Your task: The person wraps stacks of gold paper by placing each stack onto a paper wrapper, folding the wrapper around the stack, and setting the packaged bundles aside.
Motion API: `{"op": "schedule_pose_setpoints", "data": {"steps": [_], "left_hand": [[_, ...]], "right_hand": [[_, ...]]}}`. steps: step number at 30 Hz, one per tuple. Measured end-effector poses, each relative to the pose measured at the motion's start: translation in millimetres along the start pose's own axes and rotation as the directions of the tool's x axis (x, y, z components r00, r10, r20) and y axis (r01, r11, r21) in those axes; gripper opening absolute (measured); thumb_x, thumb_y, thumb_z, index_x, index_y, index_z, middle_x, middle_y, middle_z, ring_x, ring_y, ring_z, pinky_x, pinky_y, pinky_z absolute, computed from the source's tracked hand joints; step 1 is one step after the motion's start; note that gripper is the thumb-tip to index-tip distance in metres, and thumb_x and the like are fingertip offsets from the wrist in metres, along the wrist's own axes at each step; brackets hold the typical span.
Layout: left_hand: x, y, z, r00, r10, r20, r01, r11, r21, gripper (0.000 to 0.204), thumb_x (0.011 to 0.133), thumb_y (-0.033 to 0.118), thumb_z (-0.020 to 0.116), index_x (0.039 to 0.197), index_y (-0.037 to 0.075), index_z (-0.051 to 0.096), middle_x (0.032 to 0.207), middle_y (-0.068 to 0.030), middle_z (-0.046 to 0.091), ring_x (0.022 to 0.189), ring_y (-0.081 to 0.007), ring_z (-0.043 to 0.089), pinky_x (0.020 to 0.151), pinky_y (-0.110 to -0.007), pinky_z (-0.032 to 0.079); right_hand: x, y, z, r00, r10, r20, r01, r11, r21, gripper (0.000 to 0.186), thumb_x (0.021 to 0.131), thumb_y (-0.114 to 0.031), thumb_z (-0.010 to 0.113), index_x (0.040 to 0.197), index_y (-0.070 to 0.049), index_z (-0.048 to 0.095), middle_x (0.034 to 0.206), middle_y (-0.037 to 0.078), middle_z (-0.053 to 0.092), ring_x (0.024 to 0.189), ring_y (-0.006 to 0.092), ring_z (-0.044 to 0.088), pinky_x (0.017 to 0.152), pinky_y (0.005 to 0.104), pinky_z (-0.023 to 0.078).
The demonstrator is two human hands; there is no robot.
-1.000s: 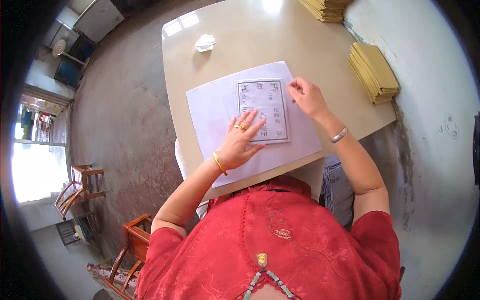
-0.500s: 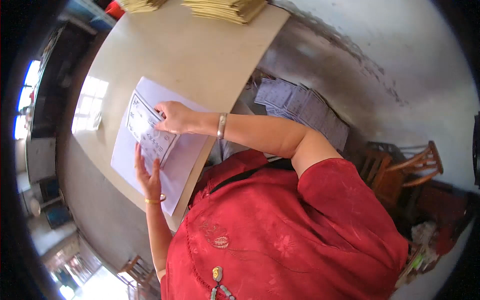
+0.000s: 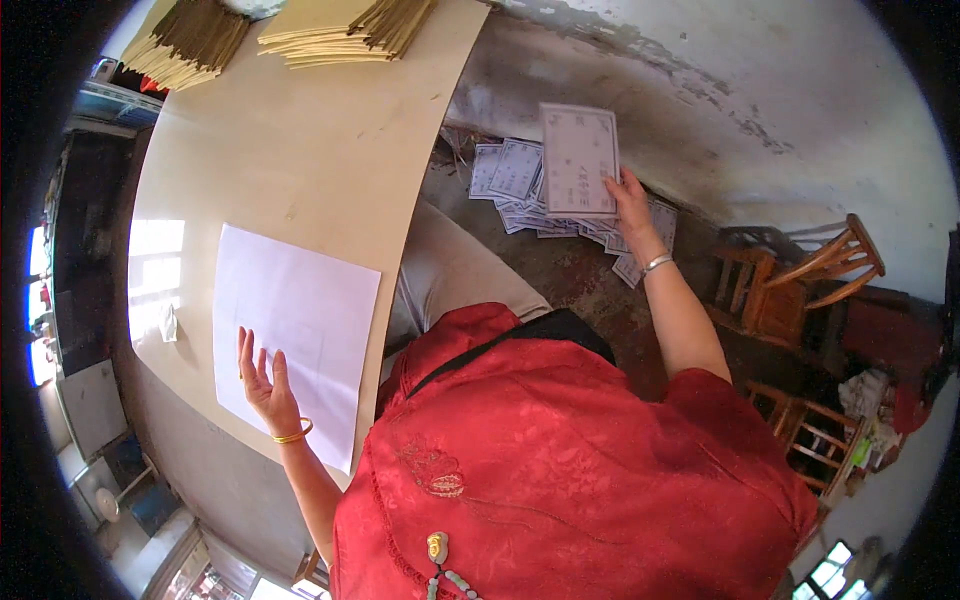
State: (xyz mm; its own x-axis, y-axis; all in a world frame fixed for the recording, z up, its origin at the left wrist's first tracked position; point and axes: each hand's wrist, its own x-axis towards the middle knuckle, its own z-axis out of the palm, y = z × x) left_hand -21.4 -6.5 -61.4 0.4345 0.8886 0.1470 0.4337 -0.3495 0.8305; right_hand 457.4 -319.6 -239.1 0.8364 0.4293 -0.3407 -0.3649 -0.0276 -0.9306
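Observation:
My right hand [image 3: 632, 210] is closed on the edge of a white printed packet with a dark decorated border [image 3: 578, 150], held out beside the table. Behind and below that packet, a spread pile of similar printed packets [image 3: 508, 168] lies on the floor against the wall, partly hidden by the held one. My left hand [image 3: 266, 386] has its fingers spread, holding nothing, over a large white sheet of paper [image 3: 290, 290] on the beige table [image 3: 310, 140]. I cannot tell whether its fingertips touch the sheet.
Two fanned stacks of yellow paper [image 3: 340, 30] [image 3: 185, 45] lie at the table's far end. A crumpled white paper [image 3: 167, 322] is near the table's left edge. Wooden chairs [image 3: 800, 280] stand to my right beside a stained wall [image 3: 700, 90].
I have turned rightward. My right hand has lifted the printed packet off the white sheet and carried it out beside the table. My left hand has come away from the packet.

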Motion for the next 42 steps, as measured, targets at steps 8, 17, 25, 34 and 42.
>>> {"op": "schedule_pose_setpoints", "data": {"steps": [8, 17, 25, 34, 42], "left_hand": [[-13, -12, -8, 1.0, -0.03, 0.004, 0.03, 0.999, 0.026, 0.05, 0.086, -0.005, 0.058, 0.134, 0.007, 0.049, 0.148, -0.0079, 0.038, 0.134, -0.0234, 0.04, 0.108, -0.043, 0.035], [-22, 1, -11, 1.0, 0.019, 0.002, -0.019, 0.998, 0.064, 0.047, 0.088, -0.004, 0.057, 0.133, 0.006, 0.05, 0.148, -0.0099, 0.039, 0.134, -0.0237, 0.039, 0.109, -0.044, 0.033], [-44, 11, -27, 0.998, 0.047, -0.046, -0.039, 0.987, 0.155, 0.042, 0.081, -0.009, 0.059, 0.122, 0.0, 0.058, 0.137, -0.0157, 0.05, 0.127, -0.0267, 0.047, 0.106, -0.038, 0.038], [-51, 28, -28, 0.994, -0.012, -0.105, 0.026, 0.991, 0.133, 0.034, 0.079, -0.006, 0.065, 0.111, 0.003, 0.065, 0.129, -0.0117, 0.059, 0.122, -0.0268, 0.053, 0.103, -0.038, 0.04], [-53, 22, -30, 0.988, -0.021, -0.153, 0.039, 0.993, 0.113, 0.032, 0.079, -0.007, 0.065, 0.109, 0.002, 0.067, 0.123, -0.0116, 0.062, 0.117, -0.0262, 0.057, 0.1, -0.037, 0.043]], "right_hand": [[41, 156, -106, 0.967, 0.225, 0.116, -0.006, 0.476, -0.879, 0.039, 0.085, -0.024, 0.064, 0.116, 0.0, 0.061, 0.101, 0.01, 0.068, 0.087, 0.0219, 0.064, 0.076, 0.0358, 0.05], [4, 33, 96, 0.771, 0.351, 0.531, 0.285, 0.556, -0.781, 0.036, 0.089, -0.031, 0.062, 0.11, -0.002, 0.065, 0.1, 0.014, 0.069, 0.089, 0.0234, 0.066, 0.08, 0.035, 0.051], [-17, -130, 220, 0.665, -0.21, 0.717, 0.461, 0.87, -0.173, 0.021, 0.091, -0.015, 0.061, 0.107, -0.003, 0.065, 0.092, 0.008, 0.07, 0.082, 0.0143, 0.066, 0.073, 0.0303, 0.053], [57, -209, 345, 0.274, -0.712, 0.647, 0.931, 0.028, -0.363, 0.041, 0.087, -0.028, 0.065, 0.119, -0.004, 0.058, 0.123, 0.014, 0.059, 0.109, 0.0301, 0.058, 0.093, 0.0377, 0.049], [94, -219, 388, 0.669, -0.405, 0.623, 0.7, 0.063, -0.711, 0.049, 0.085, -0.05, 0.057, 0.111, -0.01, 0.066, 0.11, 0.012, 0.066, 0.107, 0.0272, 0.061, 0.089, 0.0399, 0.049]]}}
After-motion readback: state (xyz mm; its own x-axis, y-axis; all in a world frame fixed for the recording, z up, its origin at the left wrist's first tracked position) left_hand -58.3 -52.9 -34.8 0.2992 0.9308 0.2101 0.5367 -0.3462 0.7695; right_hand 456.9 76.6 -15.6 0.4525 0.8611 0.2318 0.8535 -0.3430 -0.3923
